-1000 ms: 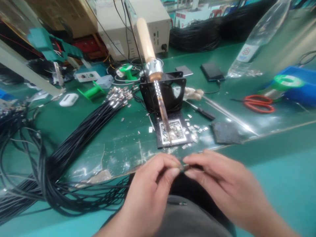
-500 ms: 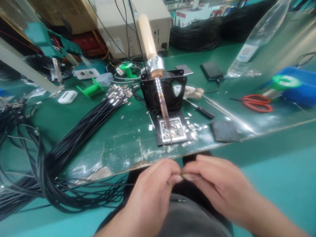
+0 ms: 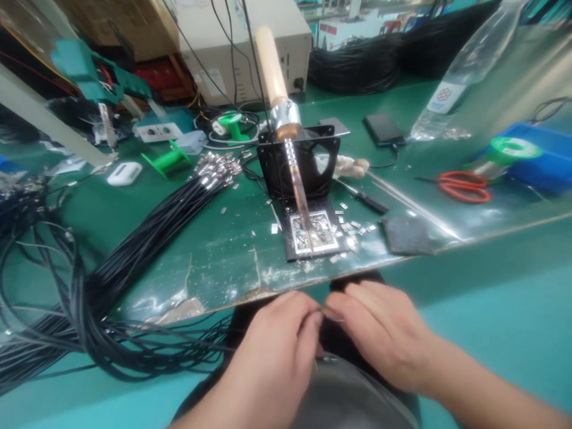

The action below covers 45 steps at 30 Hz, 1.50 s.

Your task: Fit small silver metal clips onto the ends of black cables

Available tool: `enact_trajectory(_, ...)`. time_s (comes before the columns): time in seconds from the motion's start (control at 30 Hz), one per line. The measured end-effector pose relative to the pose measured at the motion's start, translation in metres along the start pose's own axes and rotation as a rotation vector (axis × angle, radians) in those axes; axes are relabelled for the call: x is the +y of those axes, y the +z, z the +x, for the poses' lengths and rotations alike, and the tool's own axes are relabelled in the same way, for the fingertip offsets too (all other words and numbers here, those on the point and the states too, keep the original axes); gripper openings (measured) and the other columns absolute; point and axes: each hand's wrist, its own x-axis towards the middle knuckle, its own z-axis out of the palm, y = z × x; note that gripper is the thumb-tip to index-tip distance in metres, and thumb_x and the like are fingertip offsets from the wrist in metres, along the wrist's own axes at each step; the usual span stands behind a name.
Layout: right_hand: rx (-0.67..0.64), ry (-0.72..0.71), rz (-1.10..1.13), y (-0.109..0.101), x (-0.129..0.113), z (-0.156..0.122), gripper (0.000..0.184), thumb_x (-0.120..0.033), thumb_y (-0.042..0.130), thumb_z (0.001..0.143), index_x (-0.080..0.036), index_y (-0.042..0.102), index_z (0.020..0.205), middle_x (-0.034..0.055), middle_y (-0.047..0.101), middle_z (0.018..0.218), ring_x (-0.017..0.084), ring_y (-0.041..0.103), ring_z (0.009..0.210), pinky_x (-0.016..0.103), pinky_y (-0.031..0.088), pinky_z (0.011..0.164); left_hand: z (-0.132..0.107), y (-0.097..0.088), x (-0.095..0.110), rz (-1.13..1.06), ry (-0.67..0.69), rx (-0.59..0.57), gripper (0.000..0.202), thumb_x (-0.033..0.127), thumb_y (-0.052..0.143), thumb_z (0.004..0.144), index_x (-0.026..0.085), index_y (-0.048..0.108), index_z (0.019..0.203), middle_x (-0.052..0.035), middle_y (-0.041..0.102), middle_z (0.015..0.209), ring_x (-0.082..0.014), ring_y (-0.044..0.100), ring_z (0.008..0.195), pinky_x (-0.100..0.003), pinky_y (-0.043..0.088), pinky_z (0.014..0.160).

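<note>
While finished, terminal-tipped black cables (image 3: 179,199) lie bundled on the worktop (image 3: 223,250), my left hand (image 3: 277,345) and right hand (image 3: 379,339) pinch one thin wire end (image 3: 325,312) below its edge, not yet at the soldering iron (image 3: 292,161).

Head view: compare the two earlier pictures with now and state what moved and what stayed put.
Both hands, left hand and right hand, drew down and back from the green bench's edge towards the lap, fingertips still pinched together on a thin dark wire end. The wooden-handled soldering iron, black cable bundle and red scissors stayed.
</note>
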Motion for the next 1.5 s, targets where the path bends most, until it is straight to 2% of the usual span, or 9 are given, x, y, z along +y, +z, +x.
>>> enact_trajectory(0.23, 0.219, 0.226, 0.123, 0.028, -0.015, 0.000, 0.016, -0.011, 0.050, 0.104, -0.019, 0.063, 0.101, 0.0036, 0.068, 0.075, 0.018, 0.055, 0.062, 0.032, 0.043, 0.061, -0.003, 0.011, -0.004, -0.035, 0.005, 0.166, 0.027, 0.026, 0.048, 0.106, 0.024, 0.062, 0.083, -0.0040, 0.068, 0.076, -0.0230, 0.067, 0.071, -0.036, 0.051, 0.067)
enact_trajectory(0.4, 0.333, 0.473, 0.141, 0.044, -0.042, 0.013, 0.019, -0.017, 0.049, 0.109, -0.021, 0.061, 0.095, 0.0008, 0.070, 0.072, 0.016, 0.063, 0.058, 0.028, 0.050, 0.059, -0.005, 0.024, -0.006, 0.020, 0.111, 0.396, 0.022, 0.017, 0.050, 0.104, 0.023, 0.061, 0.086, -0.0028, 0.065, 0.082, -0.0196, 0.065, 0.071, -0.033, 0.053, 0.068)
enact_trajectory(0.53, 0.366, 0.782, 0.308, 0.040, -0.062, 0.023, 0.016, -0.023, 0.053, 0.108, -0.023, 0.062, 0.095, -0.0024, 0.073, 0.070, 0.014, 0.071, 0.055, 0.022, 0.055, 0.052, -0.007, 0.034, -0.009, 0.081, 0.218, 0.562, 0.019, 0.012, 0.053, 0.102, 0.023, 0.062, 0.090, -0.0034, 0.068, 0.085, -0.0195, 0.068, 0.075, -0.031, 0.054, 0.070)
enact_trajectory(0.63, 0.340, 0.917, 0.531, 0.028, -0.061, 0.020, 0.023, -0.030, 0.053, 0.109, -0.023, 0.066, 0.091, -0.0014, 0.076, 0.071, 0.016, 0.076, 0.061, 0.021, 0.059, 0.052, -0.009, 0.032, -0.010, 0.094, 0.255, 0.527, 0.017, 0.010, 0.054, 0.103, 0.021, 0.065, 0.094, -0.0043, 0.070, 0.086, -0.0193, 0.069, 0.076, -0.031, 0.056, 0.073)
enact_trajectory(0.8, 0.298, 0.642, 0.335, 0.009, -0.038, -0.002, 0.011, -0.024, 0.063, 0.105, -0.021, 0.073, 0.107, 0.0030, 0.083, 0.089, 0.016, 0.079, 0.072, 0.022, 0.060, 0.061, -0.010, 0.020, -0.008, 0.090, 0.263, 0.427, 0.018, 0.011, 0.054, 0.104, 0.019, 0.068, 0.095, -0.0049, 0.071, 0.082, -0.0189, 0.071, 0.074, -0.030, 0.059, 0.076)
enact_trajectory(0.93, 0.241, 0.328, 0.132, 0.008, -0.022, -0.010, 0.017, -0.015, 0.060, 0.105, -0.018, 0.073, 0.116, 0.0014, 0.074, 0.074, 0.016, 0.066, 0.059, 0.029, 0.052, 0.058, -0.010, 0.017, -0.007, 0.086, 0.300, 0.372, 0.019, 0.011, 0.054, 0.104, 0.017, 0.071, 0.096, -0.0070, 0.073, 0.087, -0.0186, 0.071, 0.078, -0.029, 0.058, 0.078)
enact_trajectory(1.17, 0.146, 0.119, 0.090, 0.014, -0.005, -0.012, 0.030, -0.010, 0.050, 0.106, -0.015, 0.075, 0.123, -0.0015, 0.054, 0.064, 0.017, 0.050, 0.057, 0.033, 0.039, 0.055, -0.009, 0.017, -0.007, 0.086, 0.289, 0.327, 0.024, 0.010, 0.051, 0.104, 0.017, 0.067, 0.089, -0.0059, 0.070, 0.085, -0.0190, 0.072, 0.079, -0.028, 0.056, 0.074)
enact_trajectory(1.3, 0.187, 0.166, 0.182, 0.019, -0.006, -0.006, 0.025, -0.011, 0.052, 0.105, -0.016, 0.075, 0.113, -0.0006, 0.057, 0.067, 0.017, 0.049, 0.058, 0.033, 0.038, 0.055, -0.009, 0.018, -0.007, 0.133, 0.288, 0.372, 0.025, 0.010, 0.051, 0.104, 0.018, 0.066, 0.086, -0.0051, 0.068, 0.080, -0.0193, 0.068, 0.073, -0.031, 0.054, 0.071)
enact_trajectory(1.5, 0.292, 0.485, 0.334, 0.034, -0.037, 0.009, 0.016, -0.017, 0.054, 0.108, -0.020, 0.064, 0.097, -0.0004, 0.072, 0.075, 0.013, 0.067, 0.061, 0.023, 0.052, 0.059, -0.007, 0.027, -0.010, 0.120, 0.262, 0.464, 0.021, 0.008, 0.052, 0.102, 0.019, 0.062, 0.086, -0.0018, 0.063, 0.079, -0.0157, 0.063, 0.068, -0.027, 0.052, 0.066)
